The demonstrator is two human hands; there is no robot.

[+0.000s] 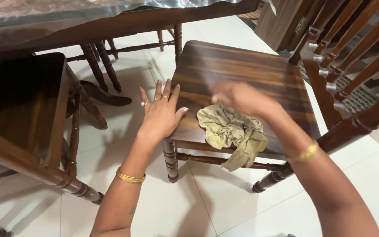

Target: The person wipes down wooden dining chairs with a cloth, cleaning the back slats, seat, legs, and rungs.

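A dark striped wooden chair seat [242, 66] fills the middle of the head view. My left hand [161, 112] lies flat with fingers spread on the seat's near left corner; it wears rings and a gold bangle. A crumpled yellow-green cloth [233, 129] lies on the seat's front edge, part of it hanging over. My right hand [237, 97] hovers blurred just above the cloth, fingers apart, holding nothing. A gold bangle is on that wrist too.
The chair's spindle back [352, 48] rises at the right. Another dark wooden chair [23, 101] stands at the left. A table [110, 22] with a plastic-covered top runs along the back. The floor is white tile [198, 206].
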